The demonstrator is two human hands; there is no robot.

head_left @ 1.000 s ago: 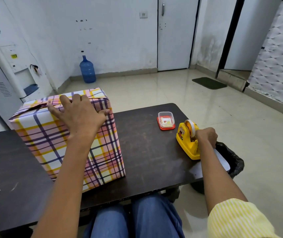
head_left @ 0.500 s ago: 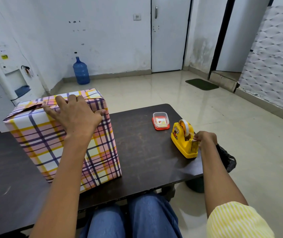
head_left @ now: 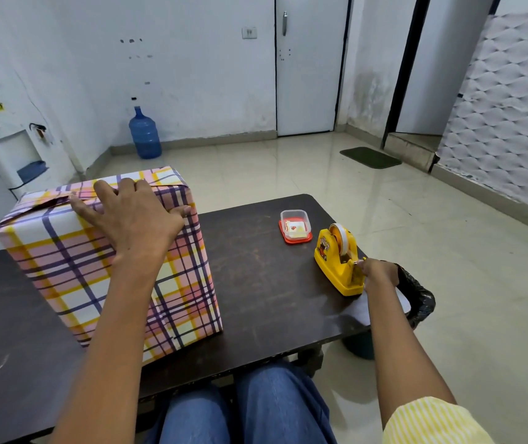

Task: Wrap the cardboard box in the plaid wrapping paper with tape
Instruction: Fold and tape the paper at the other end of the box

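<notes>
Box (head_left: 63, 251) in plaid paper (head_left: 176, 293) stood on the left part of the table (head_left: 265, 283). Left hand (head_left: 131, 216) lay flat, fingers spread, pressing down the top flaps (head_left: 51, 201). Right hand (head_left: 379, 272) pinched tape (head_left: 339, 233) at the dispenser (head_left: 336, 264) cutter. Likely risks: flaps spring open if the left hand eases; the dispenser, near the table edge, slides or tips on a one-handed pull; tape curls onto itself.

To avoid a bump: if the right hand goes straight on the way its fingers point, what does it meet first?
The yellow tape dispenser. The right hand has its fingertips at the cutter end, apparently pinching the tape there, so hardly any gap remains.
</notes>
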